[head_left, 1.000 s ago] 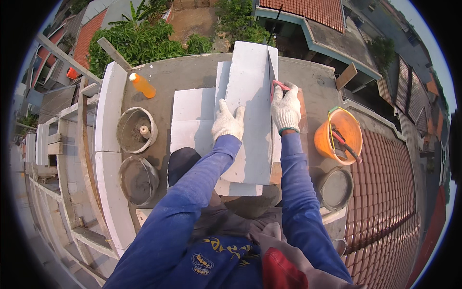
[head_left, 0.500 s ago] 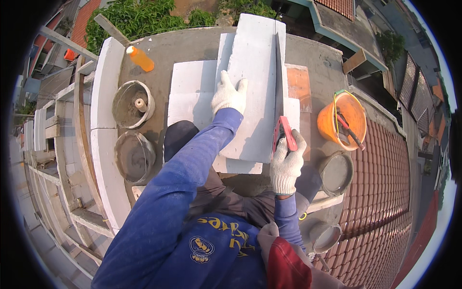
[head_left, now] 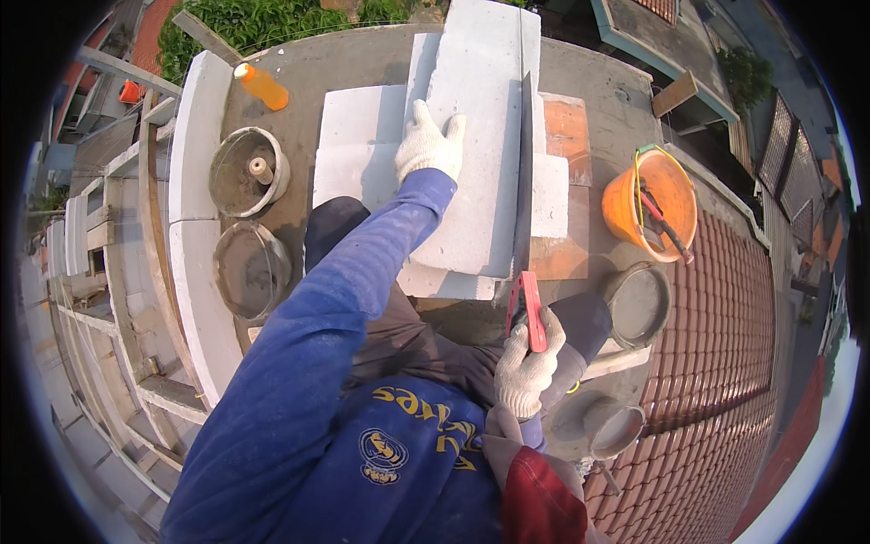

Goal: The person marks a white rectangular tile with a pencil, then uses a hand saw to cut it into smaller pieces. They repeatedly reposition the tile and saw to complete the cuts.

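A long white lightweight block (head_left: 485,136) lies flat across other white blocks (head_left: 362,118) in front of me. My left hand (head_left: 431,147), in a white knit glove, rests on its left part with thumb and fingers spread. My right hand (head_left: 527,367), gloved alike, is wrapped round the red handle of a handsaw (head_left: 525,181). The blade points away from me along the block's right side, and its far part lies against the block. The handle sits nearer to me than the block's near end. Whether the teeth have cut in, I cannot tell.
At the left are two mortar buckets (head_left: 249,172), an orange bottle (head_left: 263,88) and a white block wall (head_left: 195,145). An orange bucket (head_left: 648,204) holding a tool and grey mortar pails (head_left: 638,306) stand at the right, beside a tiled roof (head_left: 707,335).
My right hand has drawn the saw back toward me, so its handle is now past the block's near end. My left hand stays on the block. The whole view has shifted slightly.
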A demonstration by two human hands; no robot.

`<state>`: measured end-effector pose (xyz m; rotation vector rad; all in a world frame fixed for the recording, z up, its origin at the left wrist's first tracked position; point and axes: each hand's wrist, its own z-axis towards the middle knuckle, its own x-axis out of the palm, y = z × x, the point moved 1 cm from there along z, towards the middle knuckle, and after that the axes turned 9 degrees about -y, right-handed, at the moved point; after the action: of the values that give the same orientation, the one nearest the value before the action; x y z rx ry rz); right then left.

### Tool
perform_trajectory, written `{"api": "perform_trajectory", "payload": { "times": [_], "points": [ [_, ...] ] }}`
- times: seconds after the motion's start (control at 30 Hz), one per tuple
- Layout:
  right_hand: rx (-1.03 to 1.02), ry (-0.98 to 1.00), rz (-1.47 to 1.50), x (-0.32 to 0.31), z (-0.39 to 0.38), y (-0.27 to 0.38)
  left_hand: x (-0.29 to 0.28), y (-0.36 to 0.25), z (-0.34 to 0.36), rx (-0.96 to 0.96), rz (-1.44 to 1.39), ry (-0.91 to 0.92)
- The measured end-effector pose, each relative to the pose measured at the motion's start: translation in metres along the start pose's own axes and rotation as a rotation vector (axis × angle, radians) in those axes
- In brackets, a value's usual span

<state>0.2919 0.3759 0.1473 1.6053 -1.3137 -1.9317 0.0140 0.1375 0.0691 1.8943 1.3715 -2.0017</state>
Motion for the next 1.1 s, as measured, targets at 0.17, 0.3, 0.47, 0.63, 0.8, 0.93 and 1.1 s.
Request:
{"api": "perform_trajectory", "payload": {
  "times": [0.17, 0.3, 0.47, 0.63, 0.8, 0.93, 1.1],
  "points": [
    [-0.210, -0.007, 0.059, 0.060, 0.076, 0.000, -0.004, 0.000, -0.005, 0.036, 0.009, -0.030],
    [-0.101, -0.029, -0.015, 0.010, -0.010, -0.025, -0.002, -0.001, -0.002, 0.035, 0.040, -0.032],
    [-0.187, -0.050, -0.009, 0.001, -0.017, -0.015, 0.001, 0.000, -0.001, 0.009, 0.063, -0.053],
    [-0.121, 0.023, 0.120, 0.038, 0.023, -0.016, 0.007, 0.001, 0.002, 0.080, 0.100, -0.099],
    [-0.176, -0.011, -0.015, -0.010, -0.037, -0.030, 0.016, 0.007, 0.011, 0.100, 0.046, -0.123],
    [-0.042, 0.033, 0.101, 0.019, 0.002, -0.025, 0.017, 0.008, 0.012, 0.104, 0.068, -0.123],
    [-0.020, 0.091, 0.003, 0.018, -0.010, -0.025, 0.015, 0.005, 0.009, 0.094, 0.083, -0.130]
  ]
}}
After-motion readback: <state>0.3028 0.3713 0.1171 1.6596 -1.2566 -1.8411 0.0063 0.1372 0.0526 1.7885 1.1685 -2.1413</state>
